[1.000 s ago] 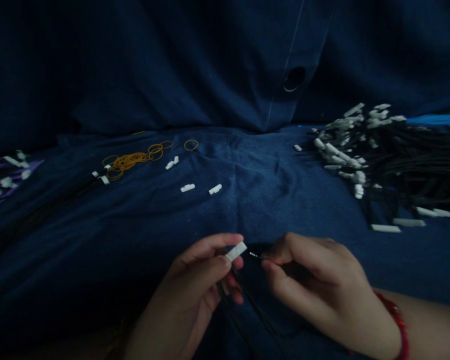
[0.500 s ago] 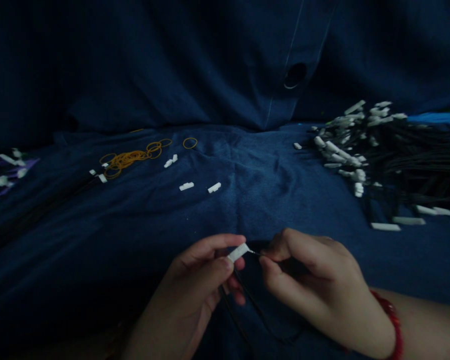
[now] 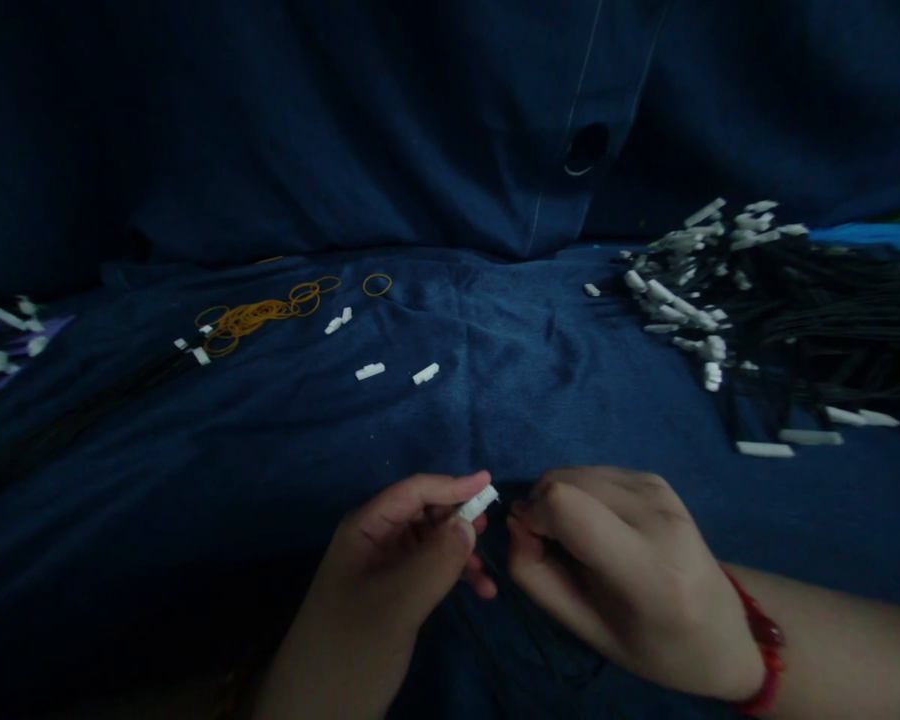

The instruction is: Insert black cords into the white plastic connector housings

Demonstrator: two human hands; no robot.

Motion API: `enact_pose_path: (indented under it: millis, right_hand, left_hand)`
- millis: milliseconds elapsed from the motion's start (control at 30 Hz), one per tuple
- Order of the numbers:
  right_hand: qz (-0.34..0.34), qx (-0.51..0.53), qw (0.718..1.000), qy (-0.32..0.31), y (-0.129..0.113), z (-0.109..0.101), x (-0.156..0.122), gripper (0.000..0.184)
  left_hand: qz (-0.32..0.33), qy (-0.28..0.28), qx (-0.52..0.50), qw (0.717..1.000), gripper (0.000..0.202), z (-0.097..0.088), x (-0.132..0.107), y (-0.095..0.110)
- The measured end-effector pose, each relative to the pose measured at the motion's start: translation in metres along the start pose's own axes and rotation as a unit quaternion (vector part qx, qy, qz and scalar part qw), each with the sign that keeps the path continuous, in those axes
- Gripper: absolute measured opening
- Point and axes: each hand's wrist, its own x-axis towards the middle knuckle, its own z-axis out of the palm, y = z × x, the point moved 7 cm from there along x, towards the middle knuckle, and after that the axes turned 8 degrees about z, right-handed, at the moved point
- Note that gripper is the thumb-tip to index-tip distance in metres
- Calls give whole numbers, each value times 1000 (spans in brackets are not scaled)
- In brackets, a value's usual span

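My right hand (image 3: 630, 570) has moved in toward my left hand (image 3: 390, 575) over the past second, bringing the thin wire's bright tip (image 3: 499, 499), earlier clear of the white connector (image 3: 480, 503), up to its right end. The connector sits at near center, tilted up to the right, held firmly between my left thumb and forefinger. My right thumb and forefinger are pinched narrow on the thin wire just beside that end; most of it is lost in shadow, and how far the tip goes in I cannot tell. Dark wires (image 3: 544, 625) hang below my hands, dim against the blue cloth (image 3: 532, 390). A red bracelet (image 3: 769, 640) circles my right wrist. Farther off, two loose white pieces (image 3: 370, 371) (image 3: 425, 374) lie near the middle, with more white bits (image 3: 338, 320) beyond them. To the far left, orange rubber bands (image 3: 259, 318) lie tangled beside the white ends of a black bundle (image 3: 112, 405), one band (image 3: 377, 285) lying apart. At far right, black wires with white connectors (image 3: 817, 320) spread in a heap.
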Motion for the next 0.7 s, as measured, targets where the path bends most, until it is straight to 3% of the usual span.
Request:
enact_pose_path:
  millis: [200,333,467,533,600,633,700]
  right_hand:
    - [-57,-73,995,39,-6,-5,-1,20]
    - [-55,-69,995,38,-4,-2,-1,20]
    - [-49,-37,998,19,-5,-3,1,19]
    - [-11,24,999,-25,-3,-6,4,15]
    - [69,106,987,-94,6,-8,8,8]
    - [119,144,973,-132,13,-9,9,2]
    - [199,207,937,-199,25,-11,10,11]
  left_hand:
    - [-2,-29,5,1000,18,0,2,-3]
    - [-12,-60,5,998,20,2,3,-5]
    - [-14,-57,-5,998,19,2,4,-4]
    - [-12,-53,-38,998,17,3,4,-2]
    - [-13,-63,-79,995,15,4,3,0]
    - [-15,-71,-94,993,15,4,2,1]
    - [-24,-81,-109,990,14,4,1,2]
